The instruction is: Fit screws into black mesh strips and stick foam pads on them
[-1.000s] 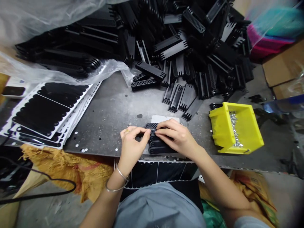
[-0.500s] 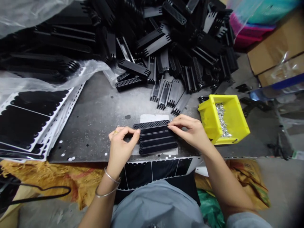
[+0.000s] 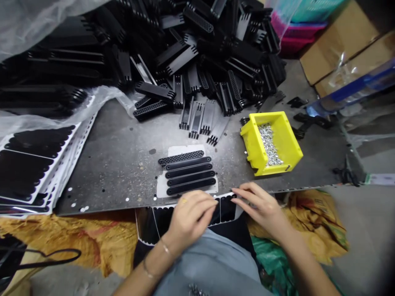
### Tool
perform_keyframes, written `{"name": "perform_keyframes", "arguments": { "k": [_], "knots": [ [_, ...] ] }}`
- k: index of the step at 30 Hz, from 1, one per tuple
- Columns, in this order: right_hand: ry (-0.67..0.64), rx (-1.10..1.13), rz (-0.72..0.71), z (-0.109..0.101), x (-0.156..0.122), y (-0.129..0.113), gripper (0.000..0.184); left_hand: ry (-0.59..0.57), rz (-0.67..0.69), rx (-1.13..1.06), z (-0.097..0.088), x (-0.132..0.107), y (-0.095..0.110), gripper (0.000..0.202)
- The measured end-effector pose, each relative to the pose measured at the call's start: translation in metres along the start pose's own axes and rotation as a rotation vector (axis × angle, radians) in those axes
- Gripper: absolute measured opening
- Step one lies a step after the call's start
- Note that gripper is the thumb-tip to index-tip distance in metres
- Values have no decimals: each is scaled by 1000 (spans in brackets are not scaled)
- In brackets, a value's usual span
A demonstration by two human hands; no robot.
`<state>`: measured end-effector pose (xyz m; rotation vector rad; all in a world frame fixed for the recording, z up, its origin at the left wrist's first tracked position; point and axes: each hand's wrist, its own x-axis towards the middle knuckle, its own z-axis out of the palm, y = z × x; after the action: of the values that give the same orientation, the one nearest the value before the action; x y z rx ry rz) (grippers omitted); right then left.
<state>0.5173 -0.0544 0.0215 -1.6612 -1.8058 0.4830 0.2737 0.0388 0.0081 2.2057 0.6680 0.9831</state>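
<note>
Several slim black plastic strips point(image 3: 187, 172) lie side by side on a white backing sheet point(image 3: 160, 190) near the front edge of the grey metal table point(image 3: 123, 164). Both hands have come back to a sheet of black stickers point(image 3: 160, 218) on my lap, just below the table edge. My left hand point(image 3: 191, 218) hovers over that sheet with fingers curled and pressed down on it. My right hand point(image 3: 262, 207) rests at the sheet's right end, fingers stretched toward its corner. Whether either hand pinches a sticker is hidden.
A big heap of black comb-like plastic parts point(image 3: 200, 53) fills the back of the table. A yellow bin of small metal screws point(image 3: 271, 142) stands at the right. Stacked sticker sheets point(image 3: 33, 160) lie at the left, cardboard boxes point(image 3: 339, 53) at the far right.
Both hands left the row of black strips on the table and drew back toward me onto the sticker sheet on my lap. The camera view shifted right.
</note>
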Motion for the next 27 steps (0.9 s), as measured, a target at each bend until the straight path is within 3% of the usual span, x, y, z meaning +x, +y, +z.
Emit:
{"name": "perform_keyframes", "arguments": {
  "k": [2,5,8,10,11,13,16,19,21,24,27],
  "knots": [
    [54,-19,-51,13,-14,9,31,-102,87,-4,28,-10,-2,28],
    [77,105,-60,15,-25,18,29,-137,224,84,54,-21,-17,34],
    [81,469,118,-13,-32,18,11,-158,258,116,62,-24,-24,37],
    [199,714,234,-36,-29,12,5,-143,237,105,60,-22,-18,36],
    [270,765,257,-45,-22,7,5,-129,228,86,57,-20,-12,35],
    [324,659,236,-47,2,-7,17,-98,224,34,41,-13,-1,33],
    [196,236,57,-16,62,-29,33,-4,105,69,-5,3,0,30],
    [52,143,-235,36,125,-43,37,248,-414,327,-56,19,-28,19],
    [-43,123,-357,64,155,-47,26,221,-571,313,-78,25,-52,20],
    [-137,75,-395,83,177,-49,23,161,-620,134,-86,28,-77,25],
    [-145,-9,-381,81,178,-50,32,200,-637,55,-80,28,-80,25]
  ]
}}
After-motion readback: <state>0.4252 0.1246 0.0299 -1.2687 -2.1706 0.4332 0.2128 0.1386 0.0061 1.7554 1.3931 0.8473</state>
